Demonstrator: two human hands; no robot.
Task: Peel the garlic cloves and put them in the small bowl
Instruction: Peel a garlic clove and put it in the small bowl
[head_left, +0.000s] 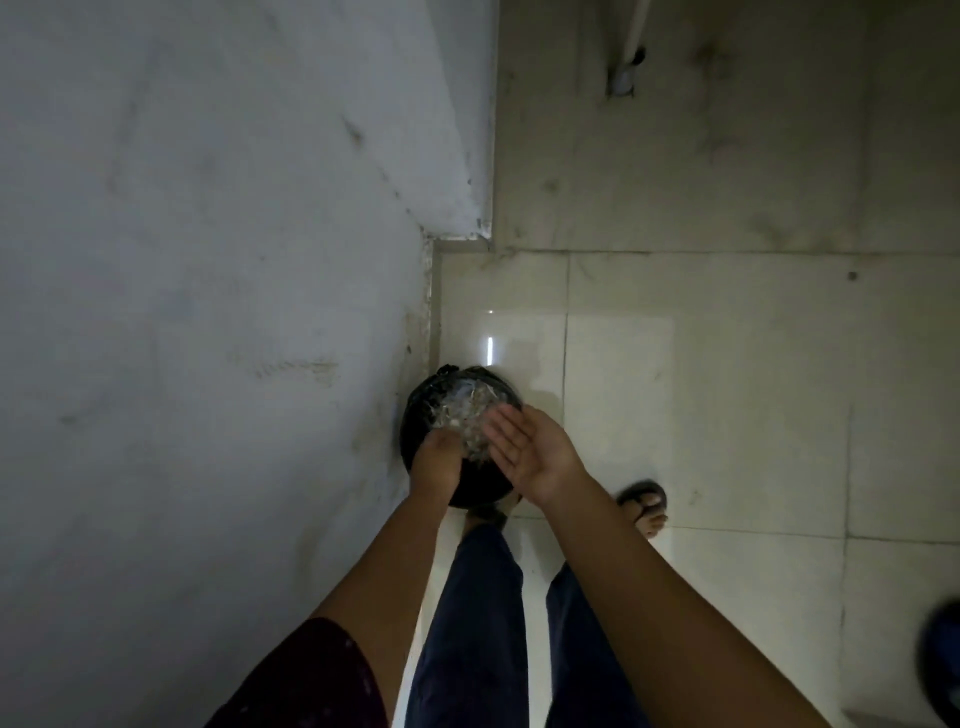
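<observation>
I stand over a round black bin (415, 441) lined with a black bag, set on the floor against the wall. Pale papery garlic peels (470, 410) lie heaped inside it. My left hand (436, 462) hangs over the bin's near left side, its back toward me and its fingers pointing down, so I see nothing in it. My right hand (524, 447) is held over the bin's right side with the palm turned left, the fingers straight and holding nothing. No garlic cloves or small bowl are in view.
A grey wall (208, 312) runs along the left, right beside the bin. Glossy pale floor tiles (701, 389) spread to the right. My legs in dark trousers (483, 623) and a sandalled foot (647, 506) are below the bin. A dark blurred object (943, 660) shows at the right edge.
</observation>
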